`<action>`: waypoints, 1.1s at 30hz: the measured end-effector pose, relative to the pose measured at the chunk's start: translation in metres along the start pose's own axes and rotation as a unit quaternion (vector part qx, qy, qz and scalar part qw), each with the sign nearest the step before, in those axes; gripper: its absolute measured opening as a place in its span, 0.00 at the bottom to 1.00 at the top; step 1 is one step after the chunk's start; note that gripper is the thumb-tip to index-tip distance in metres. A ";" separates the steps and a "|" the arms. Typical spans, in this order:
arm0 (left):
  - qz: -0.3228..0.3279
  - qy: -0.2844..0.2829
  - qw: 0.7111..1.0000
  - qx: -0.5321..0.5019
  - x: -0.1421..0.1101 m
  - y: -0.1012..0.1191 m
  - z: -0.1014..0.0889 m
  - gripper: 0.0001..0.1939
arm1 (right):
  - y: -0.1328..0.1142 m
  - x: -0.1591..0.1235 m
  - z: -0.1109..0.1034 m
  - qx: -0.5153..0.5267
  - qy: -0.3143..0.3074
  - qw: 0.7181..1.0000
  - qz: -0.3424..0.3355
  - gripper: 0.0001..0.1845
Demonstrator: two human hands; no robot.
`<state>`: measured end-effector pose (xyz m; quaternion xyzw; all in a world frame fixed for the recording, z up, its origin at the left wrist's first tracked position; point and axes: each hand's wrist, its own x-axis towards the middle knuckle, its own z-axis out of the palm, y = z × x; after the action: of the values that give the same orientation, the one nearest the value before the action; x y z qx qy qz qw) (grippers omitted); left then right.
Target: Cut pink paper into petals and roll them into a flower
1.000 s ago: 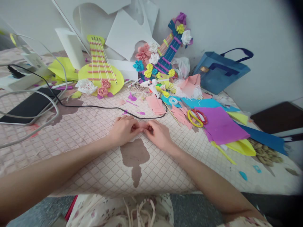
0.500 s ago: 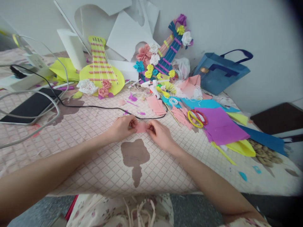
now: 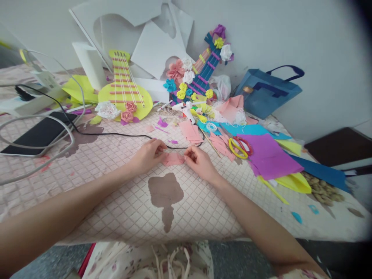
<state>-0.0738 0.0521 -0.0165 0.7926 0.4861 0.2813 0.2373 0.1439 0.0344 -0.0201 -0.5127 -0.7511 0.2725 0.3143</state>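
A small piece of pink crepe paper (image 3: pixel 172 159) stretches between my two hands, just above the quilted tablecloth. My left hand (image 3: pixel 149 155) pinches its left end with curled fingers. At the right end, my right hand (image 3: pixel 200 162) grips the edge between thumb and forefinger. More pink paper pieces (image 3: pixel 190 131) lie beyond my right hand, beside a thin wooden stick (image 3: pixel 211 144). Scissors with yellow and red handles (image 3: pixel 238 148) rest farther right on the pink strips. A black cable (image 3: pixel 124 134) runs just behind both hands.
A yellow paper guitar (image 3: pixel 124 95) and a blue one with paper flowers (image 3: pixel 203 73) lean at the back. Near them lies a white glue gun (image 3: pixel 187 109). Purple paper (image 3: pixel 269 157) and a blue bag (image 3: pixel 267 93) are right; a dark tablet (image 3: pixel 37 133) is left.
The pink paper now shows wider and flatter between my hands. My right hand has shifted slightly right, away from the left. The whole view has tilted a little.
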 end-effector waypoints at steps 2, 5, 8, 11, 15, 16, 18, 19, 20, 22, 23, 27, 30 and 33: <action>0.018 0.000 0.999 0.039 0.001 -0.001 0.002 0.07 | 0.000 0.001 0.002 -0.025 0.005 1.000 -0.011 0.03; 0.029 -0.003 0.997 0.072 0.002 -0.001 0.005 0.05 | 0.002 0.004 0.006 -0.067 0.011 0.997 -0.027 0.04; 0.033 -0.009 0.997 0.062 0.002 0.000 0.007 0.03 | 0.005 0.005 0.009 -0.092 0.006 0.995 -0.026 0.05; 0.039 -0.009 0.998 0.049 0.002 -0.001 0.008 0.01 | 0.004 0.005 0.009 -0.093 -0.004 0.995 -0.019 0.05; 0.025 0.000 0.999 0.046 0.002 -0.001 0.009 0.07 | 0.001 0.005 0.007 -0.101 -0.014 0.995 -0.019 0.03; 0.022 0.000 0.999 0.049 0.002 -0.001 0.009 0.09 | 0.000 0.006 0.007 -0.102 -0.017 0.994 -0.018 0.03; 0.026 -0.004 0.998 0.057 0.002 -0.001 0.009 0.09 | 0.001 0.006 0.007 -0.098 -0.019 0.995 -0.014 0.03; 0.031 -0.007 0.998 0.060 0.002 -0.001 0.009 0.07 | 0.001 0.006 0.007 -0.094 -0.017 0.995 -0.011 0.03; 0.036 -0.008 0.997 0.061 0.002 0.000 0.009 0.06 | 0.002 0.006 0.008 -0.092 -0.014 0.996 -0.008 0.03; 0.043 -0.009 0.997 0.056 0.003 0.000 0.008 0.04 | 0.002 0.007 0.008 -0.092 -0.011 0.996 -0.004 0.04; 0.043 -0.007 0.998 0.051 0.003 0.000 0.008 0.04 | 0.002 0.007 0.007 -0.094 -0.013 0.996 -0.003 0.04; 0.019 -0.002 1.000 0.013 0.003 0.001 0.009 0.03 | 0.000 0.008 0.005 -0.095 -0.028 0.995 -0.014 0.03; -0.009 -0.022 0.999 -0.038 0.004 0.004 0.005 0.05 | -0.001 0.008 0.003 -0.062 -0.024 0.998 -0.014 0.03; -0.018 -0.059 0.996 -0.066 0.004 0.008 -0.001 0.09 | 0.001 0.010 0.003 0.031 -0.014 0.999 0.012 0.02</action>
<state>-0.0680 0.0525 -0.0100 0.7814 0.4662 0.2612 0.3222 0.1399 0.0438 -0.0210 -0.5080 -0.7405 0.3064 0.3157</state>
